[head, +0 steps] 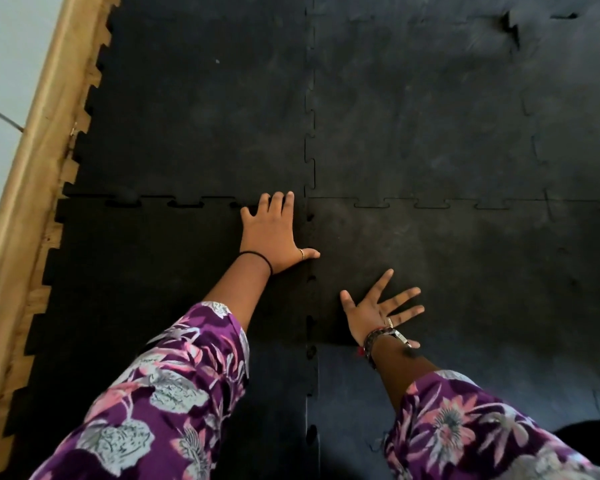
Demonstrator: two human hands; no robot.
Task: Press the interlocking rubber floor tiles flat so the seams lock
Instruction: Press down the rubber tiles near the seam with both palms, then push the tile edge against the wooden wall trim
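Observation:
Black interlocking rubber floor tiles cover the floor. My left hand [272, 233] lies flat, palm down, on the near left tile [146, 265], fingertips at the toothed seam [187, 201] where four tiles meet. That seam shows small gaps to the left of my fingers. My right hand [378, 311] has its fingers spread wide over the near right tile [465, 265], just right of the vertical seam [310, 306]. Neither hand holds anything. Both arms wear purple floral sleeves.
A wooden skirting board [32, 174] runs along the left, with the tiles' toothed edge against bare wood floor. At the far right, a raised, unseated tile corner [511, 27] sticks up. A dark shape [589, 434] sits at the bottom right.

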